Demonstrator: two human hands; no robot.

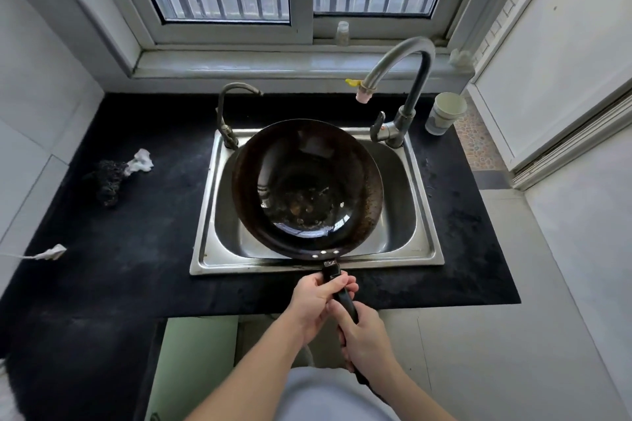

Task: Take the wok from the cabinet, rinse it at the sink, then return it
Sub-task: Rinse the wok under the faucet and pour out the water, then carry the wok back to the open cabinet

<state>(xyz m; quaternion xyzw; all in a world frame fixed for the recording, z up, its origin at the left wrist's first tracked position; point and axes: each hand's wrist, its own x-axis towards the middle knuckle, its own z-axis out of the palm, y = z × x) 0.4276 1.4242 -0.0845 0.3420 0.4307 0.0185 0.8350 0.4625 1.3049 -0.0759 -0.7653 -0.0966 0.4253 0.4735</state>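
Observation:
A dark round wok [306, 188] with brown residue in its bottom hangs over the steel sink [424, 215], its bowl facing up. Its black handle [343, 297] points toward me over the counter's front edge. My left hand [316, 304] grips the handle close to the wok. Behind it, my right hand [366, 338] grips the handle's rear part. The tall tap [410, 79] arches over the sink's back right corner, with its spout [363, 96] beyond the wok's far rim. No water is visibly running.
A black counter [136, 232] surrounds the sink. A dark scourer [107, 181] with a white rag lies at the left, and a white scrap [51, 253] nearer the left edge. A small second tap [227, 113] stands at the sink's back left. Stacked cups [444, 113] stand at the right. The cabinet below stands open [198, 352].

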